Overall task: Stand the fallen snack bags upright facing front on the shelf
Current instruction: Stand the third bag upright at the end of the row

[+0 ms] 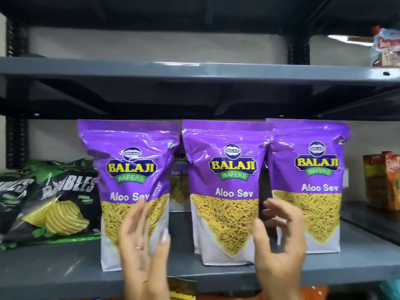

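Three purple Balaji Aloo Sev bags stand upright and face front on the grey shelf [65,263]: a left bag [129,169], a middle bag [227,180] and a right bag [311,174]. A further purple bag [179,187] shows behind, between the left and middle ones. My left hand [142,245] is open, fingers spread, in front of the left bag's lower right part. My right hand [279,241] is open too, between the middle and right bags, holding nothing. Whether either hand touches a bag is unclear.
Black and green chip bags [49,202] lean tilted at the shelf's left. Orange packets [383,180] stand at the far right. A shelf board [194,70] runs just above the purple bags, with a colourful bag [387,48] on its right end. More packets [184,291] show below.
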`<control>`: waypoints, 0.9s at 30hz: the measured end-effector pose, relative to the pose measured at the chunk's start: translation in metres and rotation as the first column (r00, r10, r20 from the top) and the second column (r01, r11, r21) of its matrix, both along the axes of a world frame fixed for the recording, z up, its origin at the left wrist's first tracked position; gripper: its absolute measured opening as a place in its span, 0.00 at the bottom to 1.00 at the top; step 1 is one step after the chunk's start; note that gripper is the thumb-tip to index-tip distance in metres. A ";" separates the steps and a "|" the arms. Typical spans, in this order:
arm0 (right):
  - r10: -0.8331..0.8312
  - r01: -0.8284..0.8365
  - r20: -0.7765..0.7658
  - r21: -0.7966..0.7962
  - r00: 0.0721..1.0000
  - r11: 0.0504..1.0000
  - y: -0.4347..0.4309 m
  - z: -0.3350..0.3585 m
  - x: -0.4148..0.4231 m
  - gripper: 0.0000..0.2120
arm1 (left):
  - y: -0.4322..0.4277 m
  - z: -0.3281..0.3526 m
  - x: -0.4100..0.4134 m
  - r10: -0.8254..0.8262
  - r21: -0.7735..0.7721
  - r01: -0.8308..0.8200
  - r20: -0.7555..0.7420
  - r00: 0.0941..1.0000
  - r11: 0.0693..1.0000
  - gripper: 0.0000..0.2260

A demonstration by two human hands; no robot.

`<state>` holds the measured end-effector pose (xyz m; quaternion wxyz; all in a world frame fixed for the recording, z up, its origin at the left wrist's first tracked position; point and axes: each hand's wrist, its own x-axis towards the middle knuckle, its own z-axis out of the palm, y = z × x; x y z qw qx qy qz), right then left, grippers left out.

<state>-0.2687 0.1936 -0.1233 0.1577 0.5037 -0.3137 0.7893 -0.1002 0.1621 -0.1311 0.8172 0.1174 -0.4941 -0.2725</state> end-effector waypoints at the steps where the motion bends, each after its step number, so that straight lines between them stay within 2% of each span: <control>1: 0.025 -0.026 -0.086 -0.012 0.996 1.000 0.000 0.000 0.014 0.12 | -0.001 0.002 0.011 0.043 0.004 -0.043 -0.045 0.998 0.999 0.28; 4: 0.102 -0.059 -0.310 0.144 0.945 0.988 -0.015 0.005 0.060 0.10 | -0.018 0.005 0.043 0.147 0.093 -0.142 -0.047 0.988 0.985 0.31; 7: 0.236 -0.106 -0.313 0.380 0.920 0.919 -0.041 0.007 0.092 0.20 | -0.045 0.007 0.061 0.227 0.195 -0.239 0.083 0.970 0.951 0.33; 9: 0.230 -0.030 -0.327 0.517 0.916 0.856 -0.058 0.003 0.103 0.28 | -0.061 0.004 0.067 0.226 0.263 -0.275 0.201 0.953 0.925 0.38; 11: 0.301 -0.051 -0.324 0.600 0.897 0.799 -0.071 0.001 0.109 0.30 | -0.068 0.003 0.065 0.220 0.311 -0.313 0.301 0.928 0.897 0.39; 15: 0.409 -0.164 -0.269 0.627 0.872 0.762 -0.083 -0.002 0.112 0.30 | -0.073 0.004 0.064 0.218 0.298 -0.333 0.360 0.907 0.895 0.39; 23: 0.402 -0.151 -0.263 0.645 0.877 0.749 -0.085 -0.006 0.107 0.30 | -0.070 0.004 0.061 0.229 0.309 -0.361 0.390 0.892 0.880 0.39; 27: 0.409 -0.135 -0.281 0.659 0.868 0.740 -0.078 -0.003 0.106 0.31 | -0.066 0.006 0.061 0.213 0.324 -0.358 0.407 0.888 0.875 0.33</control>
